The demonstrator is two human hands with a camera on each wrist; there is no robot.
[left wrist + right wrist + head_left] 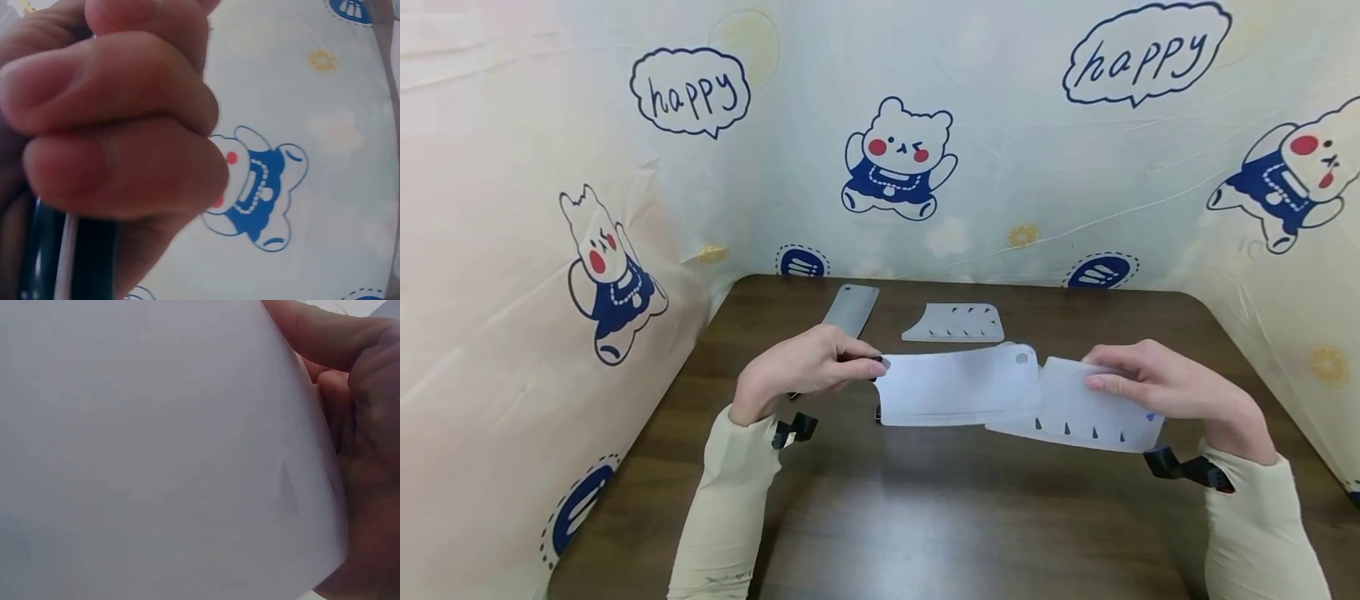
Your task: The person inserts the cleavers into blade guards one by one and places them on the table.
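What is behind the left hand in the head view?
A grey blade lies on the table, its far end showing. The left hand covers its near part, so what is there cannot be seen.

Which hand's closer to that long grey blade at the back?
Left. The left hand is just in front of the grey blade, partly hiding it in the head view; the right hand is farther off, to its right.
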